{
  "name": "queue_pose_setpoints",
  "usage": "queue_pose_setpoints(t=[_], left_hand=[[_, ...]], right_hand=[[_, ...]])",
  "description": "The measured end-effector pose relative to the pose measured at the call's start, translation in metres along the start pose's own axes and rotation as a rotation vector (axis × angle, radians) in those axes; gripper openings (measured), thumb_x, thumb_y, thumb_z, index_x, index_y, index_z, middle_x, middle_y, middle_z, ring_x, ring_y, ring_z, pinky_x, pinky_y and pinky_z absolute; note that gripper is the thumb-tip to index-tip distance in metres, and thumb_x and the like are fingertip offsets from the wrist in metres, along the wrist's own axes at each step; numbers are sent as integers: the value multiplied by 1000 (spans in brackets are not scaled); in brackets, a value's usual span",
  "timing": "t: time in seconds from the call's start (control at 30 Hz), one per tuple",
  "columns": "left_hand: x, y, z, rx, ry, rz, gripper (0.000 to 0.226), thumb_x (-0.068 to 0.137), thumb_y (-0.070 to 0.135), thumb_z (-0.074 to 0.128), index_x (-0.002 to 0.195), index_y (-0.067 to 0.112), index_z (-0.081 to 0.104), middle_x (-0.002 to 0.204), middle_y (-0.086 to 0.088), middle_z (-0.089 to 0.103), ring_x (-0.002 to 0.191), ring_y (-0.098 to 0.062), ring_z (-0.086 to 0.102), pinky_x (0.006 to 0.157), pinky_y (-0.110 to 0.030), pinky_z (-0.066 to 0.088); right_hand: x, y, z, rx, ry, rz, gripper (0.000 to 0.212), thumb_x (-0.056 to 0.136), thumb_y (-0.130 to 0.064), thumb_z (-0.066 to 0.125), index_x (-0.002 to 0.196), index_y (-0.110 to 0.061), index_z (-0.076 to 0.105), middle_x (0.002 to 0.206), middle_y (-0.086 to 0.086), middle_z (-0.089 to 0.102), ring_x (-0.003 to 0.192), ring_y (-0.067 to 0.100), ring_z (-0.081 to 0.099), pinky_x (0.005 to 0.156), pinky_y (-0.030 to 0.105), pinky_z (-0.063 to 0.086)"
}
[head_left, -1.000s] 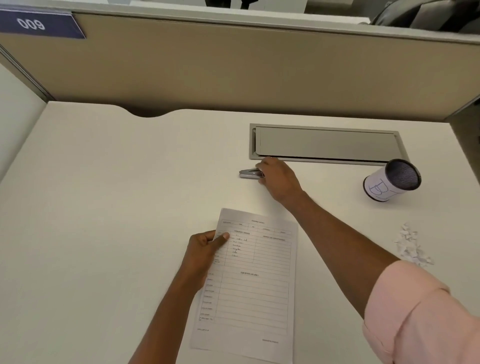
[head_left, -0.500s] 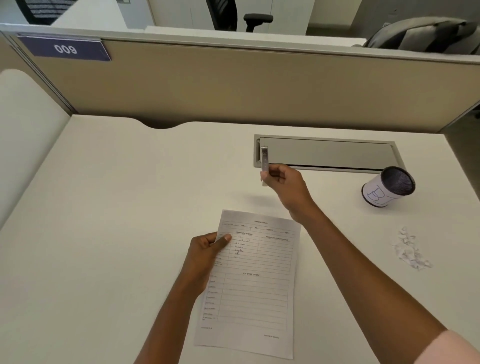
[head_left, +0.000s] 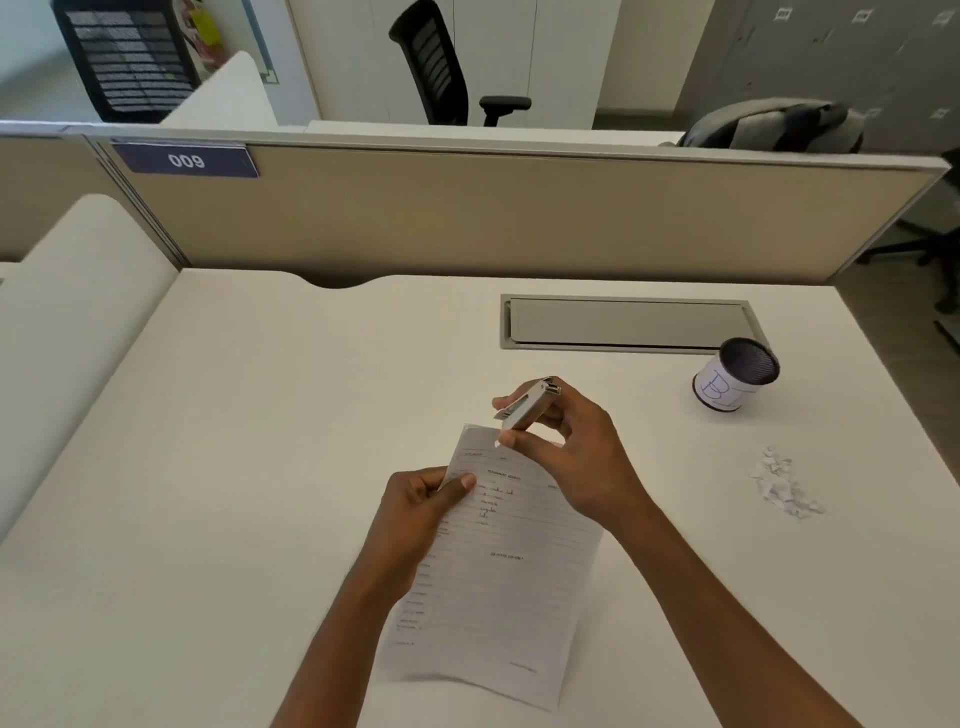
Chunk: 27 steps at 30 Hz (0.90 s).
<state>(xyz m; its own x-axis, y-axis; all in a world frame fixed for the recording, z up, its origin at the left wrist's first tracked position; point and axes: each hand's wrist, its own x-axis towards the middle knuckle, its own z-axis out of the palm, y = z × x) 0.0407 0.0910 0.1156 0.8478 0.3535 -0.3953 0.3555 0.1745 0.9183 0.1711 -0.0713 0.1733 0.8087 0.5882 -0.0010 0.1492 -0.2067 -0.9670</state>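
Observation:
A printed form sheet (head_left: 498, 566) is lifted off the white desk (head_left: 260, 467). My left hand (head_left: 421, 512) pinches its upper left edge between thumb and fingers. My right hand (head_left: 576, 457) grips a small silver stapler (head_left: 527, 405) just above the sheet's top left corner, the stapler tilted with its mouth pointing down-left toward the paper. Some handwriting shows on the form's upper lines.
A mesh pen cup (head_left: 735, 382) wrapped in paper marked "B" stands at the right. A heap of torn paper bits (head_left: 782, 486) lies in front of it. A grey cable flap (head_left: 628, 322) is set in the desk. A beige partition (head_left: 467, 218) closes the back.
My right hand picked the stapler off the desk near the cable flap and brought it back to the sheet's top corner. My left hand has lifted the sheet. The camera view tilted up.

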Motion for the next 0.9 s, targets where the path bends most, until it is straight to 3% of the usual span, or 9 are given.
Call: queue_pose_setpoints(t=[0.17,0.27,0.57,0.77,0.9], left_hand=[[-21,9,8,59,-14,45,23,105,28,66,108,15,85,97,-11,85,85,-35,82,79,-47,64],[-30,12,12,54,-22,63,22,105,27,67,108,15,85,99,-12,85,88,-37,82,82,-51,64],[-51,14,14,23,-37,74,22,104,25,68,111,14,85,103,-15,84,94,-40,81,92,-64,63],[-60,14,17,63,-51,94,22,104,27,67,110,16,85,102,-12,85,92,-37,82,90,-62,64],[-64,15,18,117,-52,109,23,105,29,66,111,19,85,100,-7,85,88,-33,82,86,-55,65]], right_hand=[[-19,-16,-5,-46,47,-38,33,84,-17,85,111,-24,67,111,-16,78,108,-2,70,89,5,48],[-29,-21,-6,-71,46,-25,31,83,-17,86,108,-22,68,111,-16,78,107,-5,69,84,0,45],[-52,-32,-12,-95,35,-25,31,83,-21,86,108,-24,68,113,-16,77,109,-2,69,86,6,49],[-63,-30,-9,-85,40,-14,29,83,-20,86,105,-25,68,111,-18,77,108,-2,70,85,7,49],[-67,-32,-9,-40,16,6,28,84,-16,85,105,-22,68,111,-13,78,108,4,72,92,20,54]])
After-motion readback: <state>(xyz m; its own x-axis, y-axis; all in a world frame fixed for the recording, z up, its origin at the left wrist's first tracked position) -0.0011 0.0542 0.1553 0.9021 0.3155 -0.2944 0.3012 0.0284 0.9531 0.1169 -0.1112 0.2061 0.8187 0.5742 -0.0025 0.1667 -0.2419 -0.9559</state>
